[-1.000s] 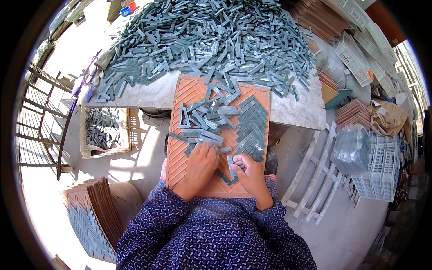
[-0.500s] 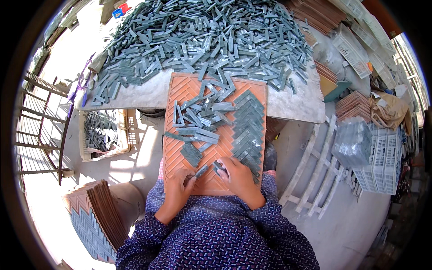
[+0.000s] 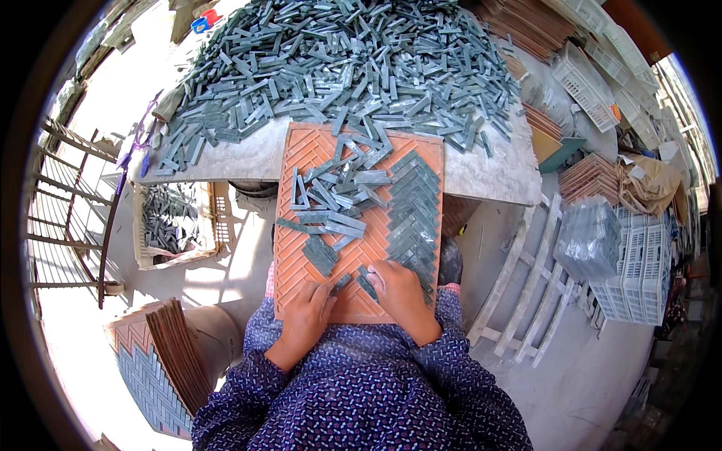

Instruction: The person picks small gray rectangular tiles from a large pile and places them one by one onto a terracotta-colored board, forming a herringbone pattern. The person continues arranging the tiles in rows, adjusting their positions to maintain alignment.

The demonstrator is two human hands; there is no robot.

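Step in hand, my read: setting dark strips into the zigzag grooves of the orange board [image 3: 353, 308], which lies right under my fingers, reaching ahead to the bench [image 3: 502, 180]. Left hand [image 3: 304, 304]: fingers pinched on one dark strip [image 3: 341, 283], its end poking out ahead of the tips. Right hand [image 3: 398, 292]: fingers bent down onto another strip [image 3: 366, 283]; gripping or only pressing, can't tell. These two strips sit near each other, apart. Next move, I judge, calls for squaring my left strip to a groove and pressing it flat without nudging neighbours. Counts: hands 2; board under them 1; laid herringbone band [image 3: 414, 214] 1, ahead and right of my right fingers, pieces too tight to count; small laid patch [image 3: 321, 254] 1, just ahead of my left fingers, about four strips; loose strips [image 3: 326, 197] farther ahead, roughly twenty, overlapping, so not exact. Beyond, on the bench, 1 big pile [image 3: 338, 71], uncountable. Ahead and well left of my fingers, 1 crate [image 3: 139, 233] of strips; left and nearer me, 1 stack of boards [image 3: 177, 353], edges too fine to count.
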